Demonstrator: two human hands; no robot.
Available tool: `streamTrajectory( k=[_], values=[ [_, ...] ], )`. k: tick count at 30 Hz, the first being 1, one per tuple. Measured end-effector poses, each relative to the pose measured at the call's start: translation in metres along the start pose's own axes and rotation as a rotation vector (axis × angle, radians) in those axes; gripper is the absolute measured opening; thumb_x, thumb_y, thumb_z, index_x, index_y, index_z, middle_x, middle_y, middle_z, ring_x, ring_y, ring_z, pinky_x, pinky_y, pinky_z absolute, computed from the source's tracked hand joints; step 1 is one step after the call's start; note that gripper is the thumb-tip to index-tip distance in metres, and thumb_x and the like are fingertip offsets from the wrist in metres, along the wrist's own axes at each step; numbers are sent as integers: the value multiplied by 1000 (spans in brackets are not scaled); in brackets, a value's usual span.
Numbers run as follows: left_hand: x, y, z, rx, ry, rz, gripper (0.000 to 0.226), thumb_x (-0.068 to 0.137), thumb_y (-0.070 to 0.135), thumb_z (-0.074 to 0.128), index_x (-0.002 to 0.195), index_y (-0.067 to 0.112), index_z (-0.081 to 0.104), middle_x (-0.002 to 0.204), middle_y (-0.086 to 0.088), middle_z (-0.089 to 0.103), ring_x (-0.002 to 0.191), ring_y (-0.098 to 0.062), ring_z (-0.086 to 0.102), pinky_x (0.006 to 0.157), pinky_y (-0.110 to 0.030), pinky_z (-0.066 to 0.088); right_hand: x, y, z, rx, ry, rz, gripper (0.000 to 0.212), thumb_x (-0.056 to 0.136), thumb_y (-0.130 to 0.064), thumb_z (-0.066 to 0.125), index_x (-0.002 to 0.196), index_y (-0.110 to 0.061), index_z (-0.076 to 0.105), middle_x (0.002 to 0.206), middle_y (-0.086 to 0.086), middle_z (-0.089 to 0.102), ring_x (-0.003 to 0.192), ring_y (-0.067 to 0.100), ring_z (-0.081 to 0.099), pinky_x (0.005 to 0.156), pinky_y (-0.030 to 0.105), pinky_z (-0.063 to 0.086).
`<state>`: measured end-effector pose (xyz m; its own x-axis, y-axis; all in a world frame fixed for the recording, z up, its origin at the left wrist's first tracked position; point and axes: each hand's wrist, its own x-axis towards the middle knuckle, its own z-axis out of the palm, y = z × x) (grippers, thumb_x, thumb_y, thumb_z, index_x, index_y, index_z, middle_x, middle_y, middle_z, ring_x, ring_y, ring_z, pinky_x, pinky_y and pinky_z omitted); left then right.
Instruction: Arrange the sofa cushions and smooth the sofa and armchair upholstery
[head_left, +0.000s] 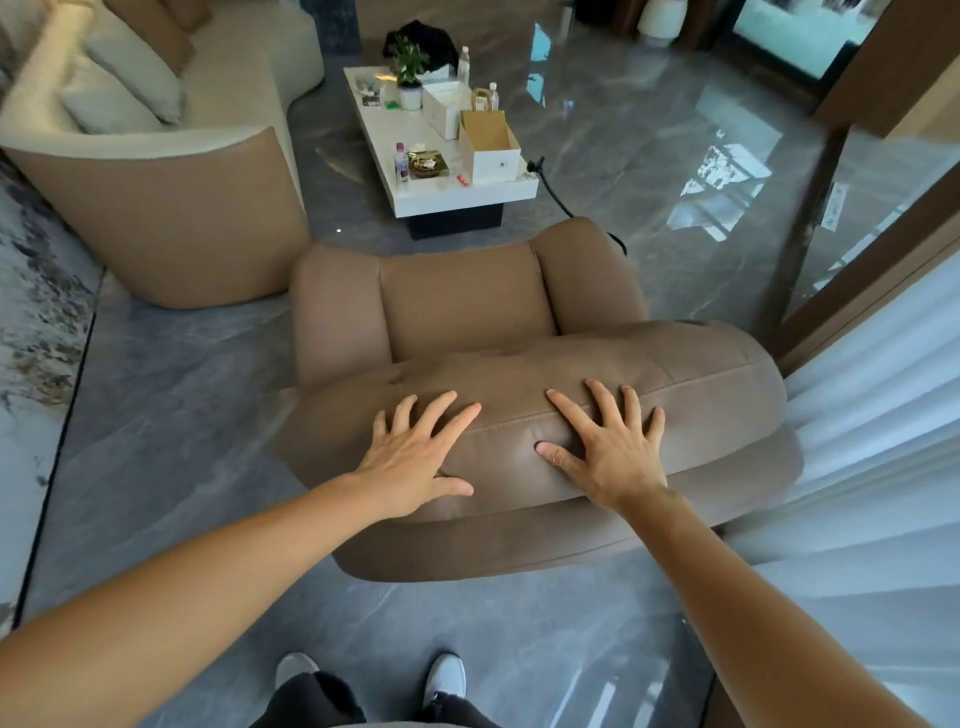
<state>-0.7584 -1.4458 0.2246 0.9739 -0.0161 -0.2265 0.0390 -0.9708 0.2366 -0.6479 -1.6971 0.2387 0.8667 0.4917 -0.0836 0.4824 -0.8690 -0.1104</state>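
Two pale, nubby cushions lean against the back of the curved cream sofa way over on the left, its outer shell a smooth tan. Moving right, the left hand lies flat with fingers spread on the padded top of the brown leather armchair, right at its stitched seam, gripping nothing. Straight beyond the chair sits a glossy white coffee table cluttered with boxes, bottles and a small potted plant. The right hand is pressed on the same soft, wrinkly backrest just beside the left, also open and splayed. Shiny grey marble-look floor all around, sheer white curtain on the far right
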Motion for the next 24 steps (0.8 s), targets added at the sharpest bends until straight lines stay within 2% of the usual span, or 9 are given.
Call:
streamTrajectory(
  k=[9,15,18,20,22,24],
  values=[
    [-5,9,1,-104,-52,-26,98,82,63,60,147,50,-13,161,15,-16,147,-35,-11,114,-66,6,-1,3,-2,-11,-34,-8,79,70,-93,13,142,-61,10,160,1,17,143,40,9,111,70,13],
    [-12,1,-5,-133,-72,-42,100,80,61,64,147,50,-9,161,16,-13,147,-31,-11,115,-64,7,-1,-8,-2,42,-97,-6,74,73,-91,26,141,-62,13,160,0,11,142,39,5,108,73,10],
    [-17,-5,-14,-122,-95,-42,98,78,64,63,149,49,-4,161,15,-9,147,-29,-6,115,-61,13,2,-15,-8,40,-136,6,73,74,-89,33,139,-61,16,158,0,12,140,39,9,108,70,13],
    [-20,-9,-28,-145,-125,-26,90,80,61,62,150,47,7,162,13,2,146,-24,3,115,-54,21,7,-21,-20,11,-183,20,71,73,-87,40,136,-59,24,151,2,22,133,38,19,107,66,18],
    [-19,-17,-49,-166,-80,-20,68,85,55,59,146,42,31,156,9,27,140,-20,25,110,-45,32,17,-31,-38,1,-164,14,60,77,-81,45,129,-52,42,139,5,36,127,37,30,107,61,23],
    [-18,-28,-78,-73,-37,-95,38,89,51,55,123,35,58,130,7,57,121,-20,51,94,-39,45,32,-53,-58,79,-154,-6,45,87,-70,45,116,-40,61,127,4,51,122,34,42,103,53,32]
  ],
)
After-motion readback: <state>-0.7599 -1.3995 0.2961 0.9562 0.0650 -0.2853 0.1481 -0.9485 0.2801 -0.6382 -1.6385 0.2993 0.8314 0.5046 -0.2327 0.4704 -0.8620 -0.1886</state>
